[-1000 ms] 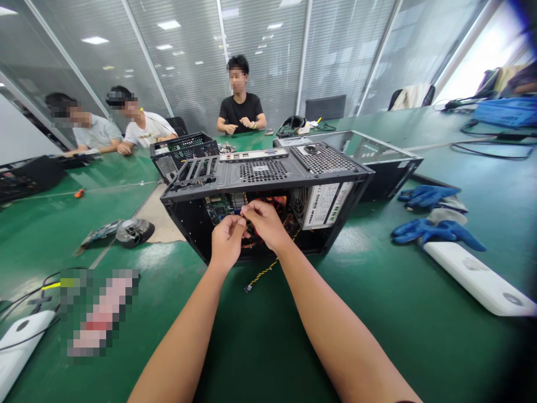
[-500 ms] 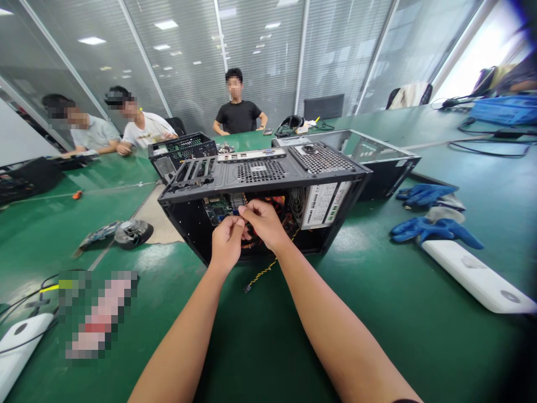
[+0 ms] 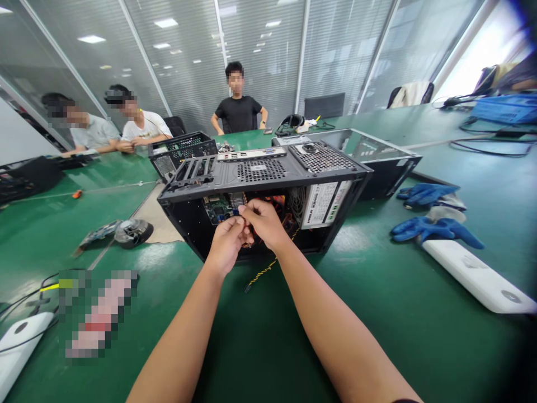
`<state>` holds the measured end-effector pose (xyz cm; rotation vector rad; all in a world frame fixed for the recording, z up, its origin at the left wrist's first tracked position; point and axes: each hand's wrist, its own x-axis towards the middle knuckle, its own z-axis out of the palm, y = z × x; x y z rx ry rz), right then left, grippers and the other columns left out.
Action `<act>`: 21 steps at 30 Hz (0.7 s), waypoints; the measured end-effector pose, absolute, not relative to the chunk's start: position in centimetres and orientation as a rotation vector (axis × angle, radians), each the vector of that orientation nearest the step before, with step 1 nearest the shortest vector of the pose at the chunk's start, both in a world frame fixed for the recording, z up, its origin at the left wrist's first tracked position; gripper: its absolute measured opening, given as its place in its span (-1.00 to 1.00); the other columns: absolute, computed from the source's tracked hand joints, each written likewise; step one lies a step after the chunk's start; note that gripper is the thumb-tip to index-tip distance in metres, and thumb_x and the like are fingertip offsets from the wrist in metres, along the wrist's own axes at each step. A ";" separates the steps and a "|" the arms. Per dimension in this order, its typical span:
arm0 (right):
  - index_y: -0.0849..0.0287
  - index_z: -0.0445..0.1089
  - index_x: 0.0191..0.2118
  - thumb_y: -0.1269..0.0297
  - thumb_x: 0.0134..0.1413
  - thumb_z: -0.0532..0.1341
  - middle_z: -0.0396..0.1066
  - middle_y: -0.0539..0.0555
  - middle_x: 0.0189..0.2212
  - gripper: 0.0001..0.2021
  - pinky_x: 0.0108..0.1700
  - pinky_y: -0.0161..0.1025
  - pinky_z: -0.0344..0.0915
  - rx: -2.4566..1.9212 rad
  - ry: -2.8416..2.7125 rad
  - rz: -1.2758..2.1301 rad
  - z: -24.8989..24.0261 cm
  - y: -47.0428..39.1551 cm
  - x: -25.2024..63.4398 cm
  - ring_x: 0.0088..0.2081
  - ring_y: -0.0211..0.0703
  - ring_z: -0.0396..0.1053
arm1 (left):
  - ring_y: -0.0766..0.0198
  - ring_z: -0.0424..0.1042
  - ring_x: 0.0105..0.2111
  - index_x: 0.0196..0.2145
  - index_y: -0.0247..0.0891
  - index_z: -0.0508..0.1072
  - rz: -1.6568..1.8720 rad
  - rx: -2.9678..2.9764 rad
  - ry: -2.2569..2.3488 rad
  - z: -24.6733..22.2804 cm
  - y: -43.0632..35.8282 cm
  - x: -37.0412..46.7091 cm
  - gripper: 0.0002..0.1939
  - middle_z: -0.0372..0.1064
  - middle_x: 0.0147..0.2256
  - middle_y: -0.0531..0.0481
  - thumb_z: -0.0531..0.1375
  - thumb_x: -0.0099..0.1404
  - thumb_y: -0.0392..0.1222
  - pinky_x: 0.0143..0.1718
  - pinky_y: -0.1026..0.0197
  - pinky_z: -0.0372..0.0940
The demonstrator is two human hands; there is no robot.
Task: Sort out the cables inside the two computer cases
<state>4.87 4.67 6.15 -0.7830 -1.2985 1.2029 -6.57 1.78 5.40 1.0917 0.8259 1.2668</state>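
A black computer case (image 3: pixel 260 187) lies on the green table with its open side toward me. Both of my hands are at that opening, close together, in front of the motherboard (image 3: pixel 217 211). My left hand (image 3: pixel 229 240) is closed in a pinch, thumb against fingertips. Just right of it, my right hand (image 3: pixel 264 221) also pinches. Whatever is between the fingertips is too small and covered to make out. To their right sits the power supply (image 3: pixel 325 206) with a white label. A yellow-black twisted cable (image 3: pixel 263 272) hangs out of the case onto the table.
Blue gloves (image 3: pixel 436 226) and a white device (image 3: pixel 478 274) lie to the right. At left are a tape roll (image 3: pixel 133 232) and another white device (image 3: pixel 25 341) with cables. A second case (image 3: pixel 182 148) and a side panel (image 3: pixel 377 162) stand behind. Three people sit across the table.
My left hand has shifted and turned slightly at the opening; my right hand stays nearly still. The person in black across the table has moved their arms a little.
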 end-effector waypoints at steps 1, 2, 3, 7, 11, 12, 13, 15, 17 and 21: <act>0.13 0.21 -0.54 0.05 0.06 0.24 0.18 -0.12 -0.65 -0.67 -0.57 -0.33 0.13 -0.787 -1.306 1.167 6.1 4.8 4.9 -0.62 -0.33 0.17 | 0.42 0.31 -0.57 -0.42 -0.29 0.34 1.299 1.133 0.868 5.2 1.9 -6.6 -0.69 0.26 -0.52 0.10 0.27 0.17 0.01 -0.48 0.30 0.25; 0.14 0.20 -0.55 0.06 0.06 0.24 0.17 -0.12 -0.64 -0.66 -0.55 -0.33 0.12 -0.792 -1.313 1.133 6.0 4.9 4.9 -0.59 -0.33 0.16 | 0.41 0.33 -0.56 -0.41 -0.29 0.34 1.331 1.179 0.910 5.0 1.9 -6.6 -0.71 0.28 -0.52 0.10 0.26 0.19 0.00 -0.47 0.30 0.25; 0.14 0.20 -0.56 0.07 0.06 0.24 0.15 -0.12 -0.64 -0.66 -0.53 -0.33 0.11 -0.796 -1.319 1.105 5.9 4.9 4.9 -0.58 -0.33 0.14 | 0.41 0.33 -0.56 -0.40 -0.29 0.35 1.358 1.222 0.950 4.8 2.0 -6.6 -0.73 0.29 -0.53 0.10 0.25 0.21 -0.02 -0.46 0.30 0.25; 0.14 0.18 -0.58 0.09 0.08 0.22 0.09 -0.12 -0.63 -0.66 -0.51 -0.32 0.05 -0.801 -1.339 1.090 5.8 5.1 4.8 -0.56 -0.34 0.07 | 0.43 0.33 -0.55 -0.40 -0.27 0.34 1.413 1.231 1.000 4.7 2.0 -6.5 -0.81 0.28 -0.56 0.13 0.25 0.18 -0.12 -0.45 0.34 0.23; 0.14 0.20 -0.57 0.08 0.06 0.23 0.11 -0.11 -0.62 -0.67 -0.53 -0.33 0.04 -0.758 -1.305 1.179 5.9 5.0 4.7 -0.56 -0.33 0.08 | 0.42 0.35 -0.52 -0.41 -0.25 0.29 1.382 1.090 0.897 5.3 1.8 -6.5 -0.78 0.28 -0.52 0.13 0.28 0.14 -0.13 -0.41 0.31 0.29; 0.14 0.20 -0.56 0.07 0.06 0.24 0.12 -0.11 -0.62 -0.67 -0.55 -0.33 0.04 -0.742 -1.291 1.217 5.9 4.9 4.7 -0.57 -0.33 0.08 | 0.41 0.36 -0.51 -0.40 -0.25 0.30 1.364 1.060 0.869 5.4 1.7 -6.5 -0.78 0.30 -0.50 0.12 0.28 0.13 -0.14 -0.40 0.30 0.30; 0.14 0.20 -0.55 0.06 0.06 0.24 0.13 -0.11 -0.63 -0.67 -0.56 -0.33 0.04 -0.725 -1.278 1.260 5.9 4.9 4.7 -0.58 -0.33 0.09 | 0.41 0.36 -0.51 -0.39 -0.25 0.30 1.344 1.034 0.839 5.5 1.6 -6.5 -0.79 0.31 -0.49 0.10 0.28 0.13 -0.14 -0.41 0.30 0.31; 0.13 0.21 -0.53 0.04 0.07 0.23 0.17 -0.11 -0.64 -0.67 -0.58 -0.33 0.04 -0.692 -1.269 1.331 5.8 4.9 4.7 -0.61 -0.32 0.10 | 0.41 0.34 -0.52 -0.39 -0.27 0.32 1.317 1.000 0.793 5.7 1.6 -6.6 -0.81 0.31 -0.49 0.09 0.26 0.13 -0.15 -0.45 0.30 0.29; 0.13 0.21 -0.52 0.03 0.08 0.22 0.20 -0.10 -0.64 -0.67 -0.56 -0.33 0.06 -0.684 -1.276 1.343 5.7 4.9 4.8 -0.61 -0.33 0.12 | 0.42 0.31 -0.56 -0.41 -0.28 0.34 1.332 0.987 0.793 5.9 1.6 -6.7 -0.82 0.30 -0.50 0.08 0.25 0.13 -0.14 -0.52 0.32 0.25; 0.15 0.24 -0.52 0.04 0.05 0.24 0.18 -0.10 -0.59 -0.68 -0.48 -0.32 0.07 -0.733 -1.312 1.274 5.6 5.1 4.9 -0.55 -0.33 0.11 | 0.44 0.24 -0.62 -0.44 -0.28 0.36 1.378 1.058 0.915 6.0 1.8 -7.1 -0.82 0.27 -0.56 0.11 0.24 0.14 -0.12 -0.59 0.34 0.16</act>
